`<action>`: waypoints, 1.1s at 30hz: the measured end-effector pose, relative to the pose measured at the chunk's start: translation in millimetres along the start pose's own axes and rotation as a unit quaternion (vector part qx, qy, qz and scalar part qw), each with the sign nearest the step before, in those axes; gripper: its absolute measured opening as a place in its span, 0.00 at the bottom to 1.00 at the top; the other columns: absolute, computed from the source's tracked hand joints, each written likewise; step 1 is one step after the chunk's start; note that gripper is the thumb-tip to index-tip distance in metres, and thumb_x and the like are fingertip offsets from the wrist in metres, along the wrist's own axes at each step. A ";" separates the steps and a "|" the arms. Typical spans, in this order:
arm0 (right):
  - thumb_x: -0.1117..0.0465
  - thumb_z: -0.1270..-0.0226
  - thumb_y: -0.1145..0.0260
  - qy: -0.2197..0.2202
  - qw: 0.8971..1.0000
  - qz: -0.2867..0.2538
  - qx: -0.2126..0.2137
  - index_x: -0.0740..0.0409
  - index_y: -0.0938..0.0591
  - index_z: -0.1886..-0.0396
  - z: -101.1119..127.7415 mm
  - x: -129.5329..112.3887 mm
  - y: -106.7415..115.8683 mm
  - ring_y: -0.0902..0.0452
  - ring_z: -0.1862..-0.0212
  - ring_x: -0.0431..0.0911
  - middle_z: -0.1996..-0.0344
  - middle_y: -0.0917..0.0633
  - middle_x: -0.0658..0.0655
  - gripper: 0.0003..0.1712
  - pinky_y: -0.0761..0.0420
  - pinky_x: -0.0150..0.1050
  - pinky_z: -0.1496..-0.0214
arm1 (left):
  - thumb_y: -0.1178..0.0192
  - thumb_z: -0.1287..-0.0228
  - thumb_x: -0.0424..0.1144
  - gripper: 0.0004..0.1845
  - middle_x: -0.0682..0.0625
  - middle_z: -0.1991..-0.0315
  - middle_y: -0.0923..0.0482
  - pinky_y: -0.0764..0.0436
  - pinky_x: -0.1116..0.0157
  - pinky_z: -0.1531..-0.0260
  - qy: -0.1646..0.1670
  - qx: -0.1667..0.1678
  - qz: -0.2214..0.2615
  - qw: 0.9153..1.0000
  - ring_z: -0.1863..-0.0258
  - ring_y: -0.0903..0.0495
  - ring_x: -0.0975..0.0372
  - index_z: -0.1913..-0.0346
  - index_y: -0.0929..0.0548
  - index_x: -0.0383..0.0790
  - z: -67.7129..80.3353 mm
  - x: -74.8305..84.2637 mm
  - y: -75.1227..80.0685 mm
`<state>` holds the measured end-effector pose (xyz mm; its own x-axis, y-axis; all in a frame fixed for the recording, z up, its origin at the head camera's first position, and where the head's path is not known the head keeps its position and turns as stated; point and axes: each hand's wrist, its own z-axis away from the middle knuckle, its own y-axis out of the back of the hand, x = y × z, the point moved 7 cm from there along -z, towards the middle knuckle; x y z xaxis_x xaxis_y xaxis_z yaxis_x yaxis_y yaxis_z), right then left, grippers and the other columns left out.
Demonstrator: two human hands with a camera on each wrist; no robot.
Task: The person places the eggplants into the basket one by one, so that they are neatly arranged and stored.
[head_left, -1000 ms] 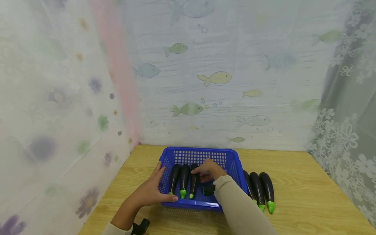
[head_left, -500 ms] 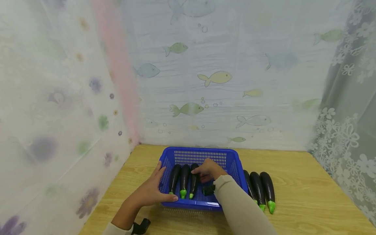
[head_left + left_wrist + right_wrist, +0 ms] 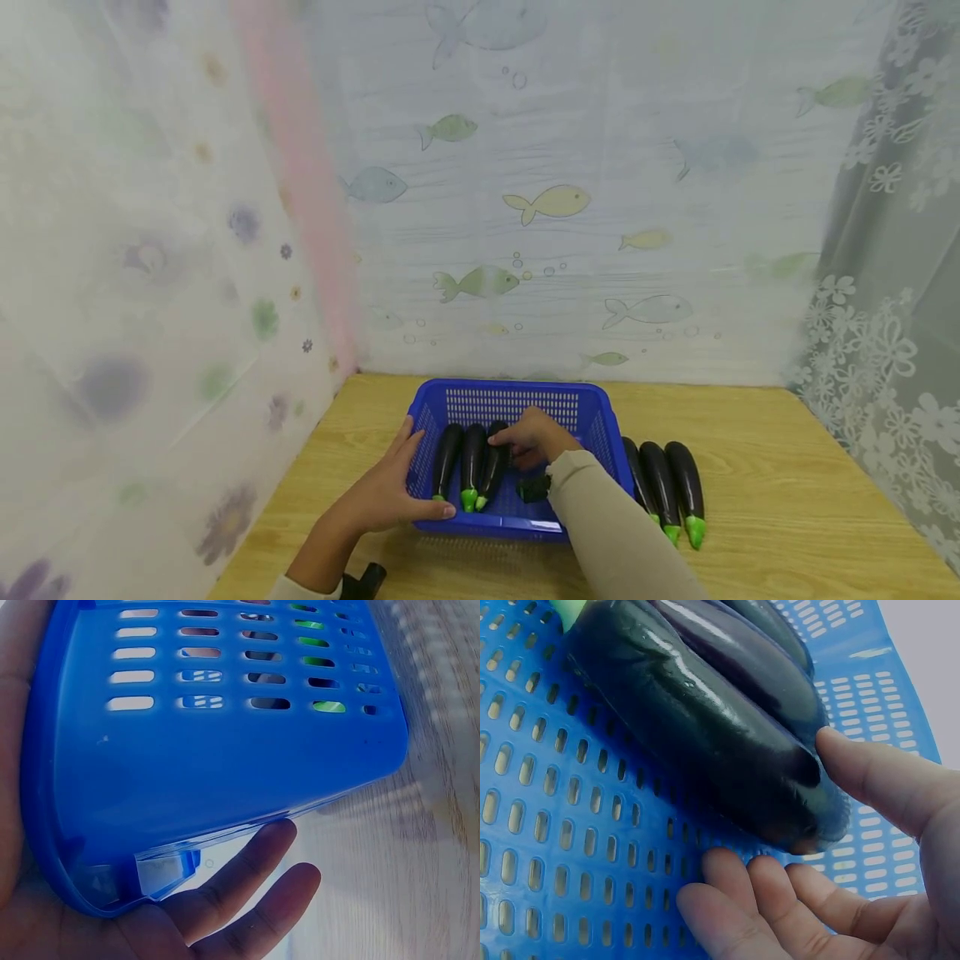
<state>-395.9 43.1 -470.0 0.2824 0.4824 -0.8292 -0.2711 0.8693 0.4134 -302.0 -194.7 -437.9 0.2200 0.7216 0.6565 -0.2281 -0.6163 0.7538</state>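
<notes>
A blue plastic basket (image 3: 517, 523) holds three dark eggplants side by side at its left. My left hand (image 3: 386, 490) grips the near left corner, thumb along the front rim and fingers against the outer left wall; in the left wrist view two fingertips (image 3: 277, 834) show beside that wall. Inside the basket is my right hand (image 3: 534, 435), at the rounded end of the rightmost eggplant (image 3: 492, 475). In the right wrist view its thumb (image 3: 855, 761) touches this eggplant, while the other fingers lie loosely bent and spread below it. The green stem points toward the front rim.
Several more eggplants (image 3: 684, 492) lie on the wooden table (image 3: 787, 500) just right of the basket, stems toward me. Behind the table hangs a fish-print curtain (image 3: 555, 292), with a flowered sheet (image 3: 150, 333) on the left.
The rightmost eggplant in the basket has tilted, its stem end swinging left against the middle eggplant's stem. Both hands stay in about the same place.
</notes>
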 end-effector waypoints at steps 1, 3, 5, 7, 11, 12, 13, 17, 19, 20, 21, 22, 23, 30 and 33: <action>0.57 0.40 0.21 -0.001 1.000 0.001 0.000 0.74 0.22 0.45 -0.1 0.2 0.1 0.10 0.61 0.59 0.58 0.14 0.69 0.31 0.10 0.48 0.61 | 0.22 0.54 0.67 0.70 0.44 0.14 0.72 0.38 0.31 0.30 0.000 0.001 0.001 1.000 0.18 0.53 0.37 0.16 0.51 0.41 0.0 0.0 0.1; 0.57 0.40 0.21 -0.002 1.000 -0.002 -0.001 0.74 0.23 0.43 -0.1 0.2 0.2 0.10 0.61 0.60 0.57 0.14 0.70 0.33 0.10 0.49 0.61 | 0.22 0.54 0.66 0.70 0.44 0.14 0.72 0.38 0.31 0.30 -0.001 0.002 0.000 1.000 0.18 0.53 0.37 0.16 0.51 0.42 -0.2 0.1 0.5; 0.56 0.39 0.21 -0.003 1.000 -0.003 -0.003 0.75 0.24 0.41 0.5 -0.4 0.3 0.10 0.60 0.60 0.56 0.14 0.71 0.36 0.10 0.49 0.61 | 0.22 0.53 0.66 0.69 0.45 0.14 0.72 0.38 0.31 0.30 -0.003 0.003 0.001 1.000 0.18 0.54 0.37 0.16 0.51 0.42 0.0 0.4 0.9; 0.55 0.39 0.22 -0.003 1.000 -0.004 -0.003 0.75 0.26 0.39 1.1 -1.3 0.8 0.10 0.60 0.60 0.56 0.14 0.72 0.38 0.10 0.50 0.61 | 0.22 0.53 0.66 0.70 0.45 0.14 0.72 0.38 0.31 0.30 -0.006 0.005 -0.001 1.000 0.18 0.54 0.37 0.16 0.52 0.42 0.0 0.8 1.6; 0.53 0.38 0.22 0.000 1.000 0.004 0.007 0.75 0.24 0.41 0.8 -2.6 2.9 0.11 0.60 0.60 0.54 0.15 0.72 0.36 0.10 0.50 0.62 | 0.22 0.54 0.68 0.70 0.44 0.14 0.72 0.38 0.31 0.30 -0.008 0.008 -0.008 1.000 0.18 0.53 0.37 0.16 0.51 0.41 -0.3 1.8 2.6; 0.53 0.38 0.22 0.002 1.000 0.009 0.010 0.75 0.24 0.42 0.3 -2.8 3.4 0.11 0.60 0.61 0.54 0.15 0.73 0.36 0.10 0.50 0.62 | 0.22 0.54 0.68 0.70 0.44 0.14 0.72 0.38 0.31 0.30 -0.008 0.009 -0.009 1.000 0.18 0.53 0.37 0.16 0.51 0.41 -0.3 2.1 2.7; 0.53 0.38 0.22 0.004 1.000 0.009 0.013 0.75 0.24 0.41 -0.3 -3.0 3.7 0.11 0.59 0.61 0.52 0.15 0.73 0.36 0.10 0.51 0.63 | 0.22 0.54 0.67 0.70 0.44 0.14 0.71 0.38 0.31 0.30 -0.008 0.010 -0.009 1.000 0.18 0.53 0.37 0.16 0.51 0.41 -0.4 2.2 2.7; 0.54 0.39 0.21 0.019 0.999 0.023 0.024 0.75 0.28 0.36 -2.9 -4.7 4.1 0.12 0.59 0.62 0.51 0.17 0.72 0.40 0.10 0.52 0.65 | 0.22 0.54 0.67 0.70 0.43 0.14 0.71 0.38 0.31 0.30 -0.006 0.008 -0.012 1.000 0.18 0.52 0.37 0.16 0.51 0.41 0.2 1.6 2.0; 0.55 0.40 0.20 0.031 0.998 0.037 0.035 0.73 0.29 0.35 -4.5 -6.9 5.4 0.13 0.61 0.60 0.52 0.17 0.70 0.42 0.11 0.52 0.66 | 0.23 0.54 0.68 0.70 0.43 0.14 0.71 0.38 0.31 0.30 -0.005 0.007 -0.012 1.000 0.18 0.53 0.38 0.16 0.51 0.41 0.4 1.0 1.7; 0.54 0.41 0.20 0.037 0.997 0.049 0.041 0.73 0.29 0.35 -5.2 -8.5 6.4 0.14 0.63 0.58 0.53 0.17 0.69 0.43 0.11 0.51 0.66 | 0.23 0.54 0.68 0.70 0.44 0.14 0.71 0.38 0.31 0.29 -0.005 0.006 -0.011 1.000 0.18 0.53 0.38 0.16 0.51 0.41 0.4 0.4 1.7; 0.54 0.42 0.19 0.045 0.996 0.065 0.050 0.73 0.28 0.35 -5.6 -10.8 7.6 0.15 0.64 0.56 0.54 0.17 0.68 0.43 0.12 0.49 0.66 | 0.23 0.54 0.68 0.70 0.44 0.14 0.71 0.38 0.31 0.29 -0.004 0.006 -0.010 1.000 0.18 0.53 0.38 0.16 0.51 0.41 0.4 -0.2 1.8; 0.53 0.42 0.19 0.054 0.993 0.082 0.059 0.74 0.27 0.35 -5.9 -13.3 9.2 0.17 0.64 0.54 0.53 0.17 0.67 0.44 0.13 0.48 0.66 | 0.23 0.54 0.68 0.70 0.44 0.14 0.71 0.38 0.31 0.29 -0.004 0.006 -0.010 1.000 0.18 0.53 0.38 0.16 0.52 0.42 -0.1 -0.8 1.7; 0.53 0.43 0.19 0.063 0.991 0.097 0.068 0.74 0.28 0.34 -5.6 -16.1 11.1 0.19 0.64 0.53 0.52 0.17 0.66 0.45 0.15 0.46 0.66 | 0.23 0.54 0.68 0.70 0.44 0.14 0.72 0.39 0.31 0.29 -0.003 0.005 -0.008 1.000 0.18 0.54 0.38 0.16 0.52 0.42 -0.5 -1.4 1.6; 0.49 0.42 0.20 0.104 0.981 0.142 0.086 0.71 0.22 0.44 6.4 -33.7 19.9 0.22 0.65 0.52 0.57 0.18 0.64 0.37 0.20 0.44 0.67 | 0.23 0.53 0.68 0.70 0.45 0.14 0.72 0.39 0.31 0.29 -0.003 0.007 -0.010 1.000 0.18 0.55 0.38 0.15 0.53 0.43 -2.6 -5.1 0.5; 0.47 0.41 0.21 0.122 0.977 0.151 0.084 0.70 0.22 0.40 15.4 -38.5 24.8 0.18 0.53 0.55 0.48 0.17 0.66 0.39 0.16 0.51 0.54 | 0.23 0.53 0.68 0.71 0.45 0.14 0.72 0.40 0.30 0.29 -0.006 0.006 -0.010 1.000 0.18 0.56 0.38 0.15 0.53 0.42 -3.7 -4.8 -1.0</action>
<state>-399.3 47.8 -422.1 -0.0197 0.6971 -0.7167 -0.1467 0.7071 0.6918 -306.3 -196.5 -441.9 0.2348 0.7300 0.6418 -0.2124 -0.6058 0.7667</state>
